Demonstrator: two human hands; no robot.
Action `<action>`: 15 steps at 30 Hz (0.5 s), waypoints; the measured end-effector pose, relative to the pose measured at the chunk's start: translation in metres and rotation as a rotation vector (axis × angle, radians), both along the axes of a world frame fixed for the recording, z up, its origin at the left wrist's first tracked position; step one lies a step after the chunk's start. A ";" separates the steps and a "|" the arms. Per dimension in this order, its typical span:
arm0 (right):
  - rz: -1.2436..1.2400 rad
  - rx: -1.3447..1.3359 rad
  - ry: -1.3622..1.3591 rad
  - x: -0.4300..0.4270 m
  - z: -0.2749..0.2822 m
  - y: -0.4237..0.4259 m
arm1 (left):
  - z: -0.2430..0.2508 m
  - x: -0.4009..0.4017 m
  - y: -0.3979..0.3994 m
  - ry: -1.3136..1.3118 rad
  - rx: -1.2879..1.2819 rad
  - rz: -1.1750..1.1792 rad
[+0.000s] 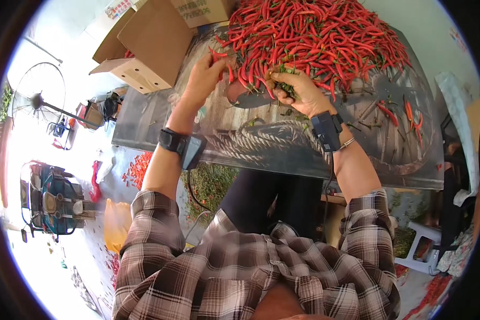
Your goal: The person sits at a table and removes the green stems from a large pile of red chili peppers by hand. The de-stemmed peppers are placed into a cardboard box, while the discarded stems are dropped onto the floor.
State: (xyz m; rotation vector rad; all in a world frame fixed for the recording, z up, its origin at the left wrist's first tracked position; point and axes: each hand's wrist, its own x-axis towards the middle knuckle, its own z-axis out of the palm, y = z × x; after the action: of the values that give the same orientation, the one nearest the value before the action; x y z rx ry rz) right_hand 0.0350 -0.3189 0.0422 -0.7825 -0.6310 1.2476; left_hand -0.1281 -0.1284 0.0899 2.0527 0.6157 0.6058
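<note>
Red chilli peppers (316,36) lie in a large heap on the table (144,116), most with green stems. My left hand (206,76) is closed around a few red chillies (218,54) at the heap's left edge, close to the open cardboard box. A bunch of green chilli stems (287,84) sits in my right hand (300,90), in front of the heap. Several chillies lie between the two hands, their tips spread towards me. Each wrist wears a strapped dark device.
An open cardboard box (144,48) stands on the table's left. Printed rope (256,140) patterns the tabletop near its front edge. Loose chillies (410,114) and stems lie at the right. Below are a pile of green stems (212,188), a plastic stool (422,248) and a parked tricycle (54,200).
</note>
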 end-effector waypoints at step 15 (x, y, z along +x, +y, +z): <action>-0.025 -0.062 -0.038 0.001 -0.004 0.002 | -0.013 0.013 -0.001 0.014 -0.636 -0.089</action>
State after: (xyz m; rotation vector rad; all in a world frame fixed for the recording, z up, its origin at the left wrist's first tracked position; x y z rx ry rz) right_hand 0.0361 -0.3172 0.0383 -0.8654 -0.6134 1.2365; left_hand -0.1147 -0.1298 0.0773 1.4765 0.6236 0.2888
